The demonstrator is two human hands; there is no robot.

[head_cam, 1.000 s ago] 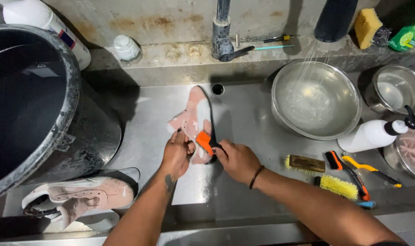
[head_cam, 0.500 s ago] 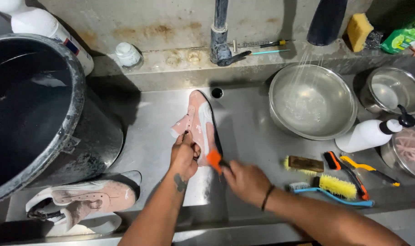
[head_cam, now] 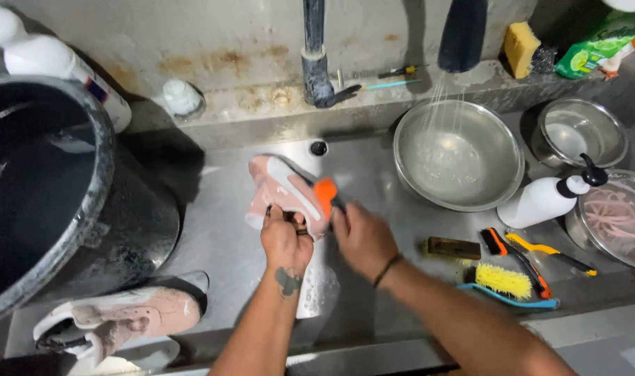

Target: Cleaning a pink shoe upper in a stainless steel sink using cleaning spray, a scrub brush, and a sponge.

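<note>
A pink shoe (head_cam: 284,191) is being held tilted above the steel sink (head_cam: 220,230), near its middle, just below the drain hole (head_cam: 318,147). The shoe is being gripped from below by the left hand (head_cam: 285,240), its fingers curled tight around the heel end. An orange brush (head_cam: 324,195) is being pressed against the shoe's side by the right hand (head_cam: 363,238), whose fingers are clenched around the handle; the brush is blurred.

A second pink shoe (head_cam: 122,317) is lying on its side at the sink's front left corner, well apart from the hands. A large black bucket (head_cam: 88,209) is standing at the left. Water is being sprayed into a steel bowl (head_cam: 458,153) at the right, with a smaller bowl (head_cam: 582,132) beyond it. A white pump bottle (head_cam: 551,198) is lying just beside the big bowl. A yellow brush (head_cam: 504,280) and other small brushes are lying at the right of the right forearm. A yellow sponge (head_cam: 521,49) is resting on the back ledge.
</note>
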